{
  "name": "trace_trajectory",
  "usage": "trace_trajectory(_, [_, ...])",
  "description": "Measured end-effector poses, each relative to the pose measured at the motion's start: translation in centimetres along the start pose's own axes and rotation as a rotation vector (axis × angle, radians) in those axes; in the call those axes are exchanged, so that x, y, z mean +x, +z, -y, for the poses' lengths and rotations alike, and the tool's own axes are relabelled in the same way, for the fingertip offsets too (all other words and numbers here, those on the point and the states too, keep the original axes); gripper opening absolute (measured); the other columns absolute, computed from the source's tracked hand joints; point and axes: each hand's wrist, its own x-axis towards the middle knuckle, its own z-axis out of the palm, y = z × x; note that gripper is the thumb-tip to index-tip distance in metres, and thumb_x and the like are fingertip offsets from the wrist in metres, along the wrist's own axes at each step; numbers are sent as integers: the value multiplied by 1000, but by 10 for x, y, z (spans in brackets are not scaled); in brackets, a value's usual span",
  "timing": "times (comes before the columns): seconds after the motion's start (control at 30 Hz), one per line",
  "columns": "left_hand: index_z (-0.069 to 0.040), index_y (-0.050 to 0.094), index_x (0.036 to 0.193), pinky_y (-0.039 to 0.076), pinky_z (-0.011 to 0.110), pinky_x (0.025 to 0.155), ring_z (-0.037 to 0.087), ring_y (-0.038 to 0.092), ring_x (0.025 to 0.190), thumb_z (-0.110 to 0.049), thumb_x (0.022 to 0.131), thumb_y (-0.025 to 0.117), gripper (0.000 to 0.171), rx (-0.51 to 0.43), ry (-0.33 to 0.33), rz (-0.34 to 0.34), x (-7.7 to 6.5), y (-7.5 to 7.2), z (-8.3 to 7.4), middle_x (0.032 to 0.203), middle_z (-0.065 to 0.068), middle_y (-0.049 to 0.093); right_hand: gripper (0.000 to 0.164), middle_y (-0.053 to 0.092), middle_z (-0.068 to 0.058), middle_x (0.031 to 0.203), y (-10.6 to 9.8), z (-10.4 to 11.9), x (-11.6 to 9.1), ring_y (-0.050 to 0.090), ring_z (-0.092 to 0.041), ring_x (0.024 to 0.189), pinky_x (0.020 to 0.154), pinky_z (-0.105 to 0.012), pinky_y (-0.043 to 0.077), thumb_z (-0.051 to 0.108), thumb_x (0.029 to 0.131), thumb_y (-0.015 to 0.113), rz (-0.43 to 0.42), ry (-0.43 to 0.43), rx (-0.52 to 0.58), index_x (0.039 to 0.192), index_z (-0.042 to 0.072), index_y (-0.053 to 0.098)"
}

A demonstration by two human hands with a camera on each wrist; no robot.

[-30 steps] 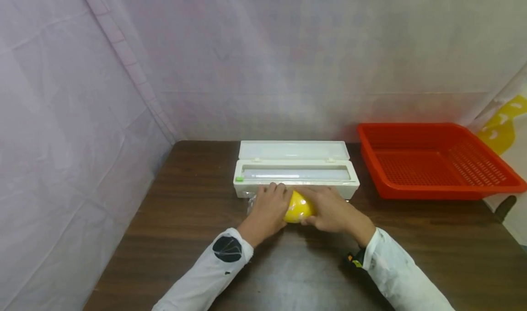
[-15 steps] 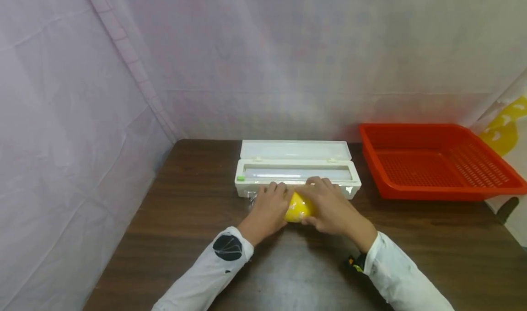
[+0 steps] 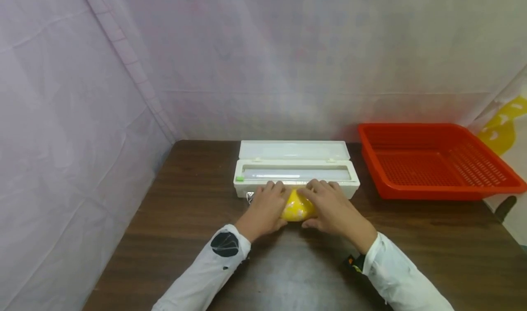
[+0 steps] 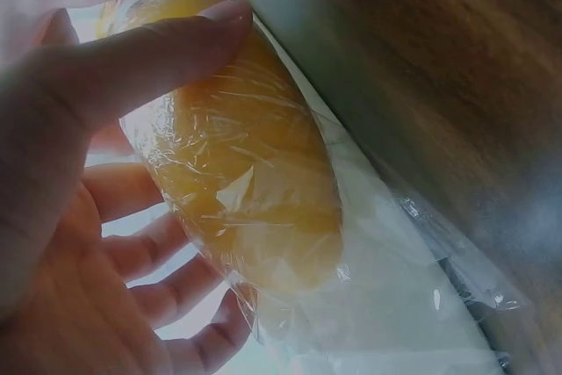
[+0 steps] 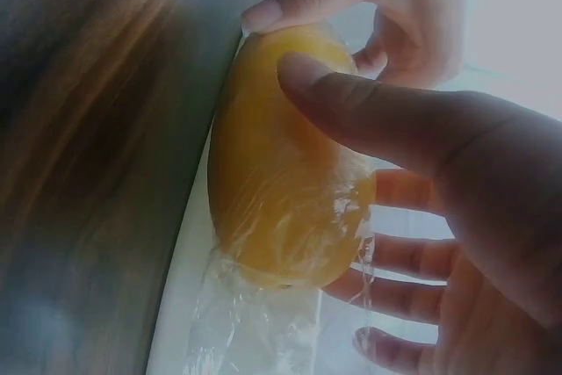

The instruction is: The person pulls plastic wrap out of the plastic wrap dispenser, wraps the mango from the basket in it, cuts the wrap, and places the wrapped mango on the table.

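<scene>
A yellow oval fruit (image 3: pixel 297 209), wrapped in clear cling film, is held between both hands in front of the white cling film dispenser (image 3: pixel 242 188). My left hand (image 3: pixel 265 209) grips the fruit's left end, its thumb (image 4: pixel 176 59) across the side nearest me and its fingers behind. At the other end, my right hand (image 3: pixel 332 210) holds it the same way, thumb (image 5: pixel 369 111) on the near side. Loose film (image 4: pixel 457 261) trails past the fruit's left end in the left wrist view; crinkled film (image 5: pixel 255 322) also hangs off its right end. Both hands hide parts of the fruit.
The dispenser's lid (image 3: pixel 294 150) stands open at the back, with a film roll (image 3: pixel 294 174) inside. A red perforated basket (image 3: pixel 383 183) sits at the back right of the brown wooden table (image 3: pixel 185 210). White sheeting (image 3: pixel 263 64) hangs behind and at the left.
Over the last second the right fingers have lifted into view over the fruit's far side, and the hands have spread slightly apart, showing more of the yellow fruit. Dispenser and basket stay put.
</scene>
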Motion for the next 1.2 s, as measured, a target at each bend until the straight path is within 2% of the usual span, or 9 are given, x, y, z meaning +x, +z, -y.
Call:
trace_trajectory(0.2, [-8, 54, 139, 53, 44, 85, 28, 52, 101, -50, 68, 84, 88, -22, 10, 10, -1, -2, 0, 120, 11, 59, 76, 63, -9, 100, 2, -1, 1, 56, -28, 90, 79, -51, 46, 41, 52, 94, -8, -5, 8, 117, 11, 67])
trace_trajectory(0.53, [-9, 50, 138, 52, 45, 87, 28, 54, 102, -50, 68, 84, 88, -41, 2, -6, -1, -1, -1, 118, 12, 62, 72, 65, -9, 101, 1, -3, 3, 56, -27, 93, 84, -50, 46, 40, 57, 93, 35, 32, 6, 118, 12, 69])
trace_trajectory(0.73, [-9, 49, 136, 52, 47, 89, 28, 55, 105, -47, 67, 85, 86, -76, 9, -20, -1, 1, 0, 121, 11, 62, 71, 65, -8, 100, 4, -4, 2, 57, -27, 92, 82, -50, 46, 40, 56, 93, 19, 25, 5, 117, 12, 70])
trace_trajectory(0.97, [-9, 50, 134, 50, 48, 93, 28, 54, 108, -46, 69, 85, 83, -92, 18, -8, -3, 0, 1, 122, 11, 62, 70, 66, -8, 99, 5, -4, 1, 58, -26, 92, 82, -50, 47, 42, 57, 91, 15, 16, 11, 117, 11, 71])
trace_trajectory(1.2, [-8, 51, 134, 50, 48, 95, 27, 55, 107, -48, 70, 82, 81, -84, 26, 15, -3, -3, 1, 121, 11, 62, 69, 66, -8, 99, 5, -6, 1, 59, -24, 93, 84, -50, 47, 43, 61, 90, 51, 28, 26, 119, 12, 70])
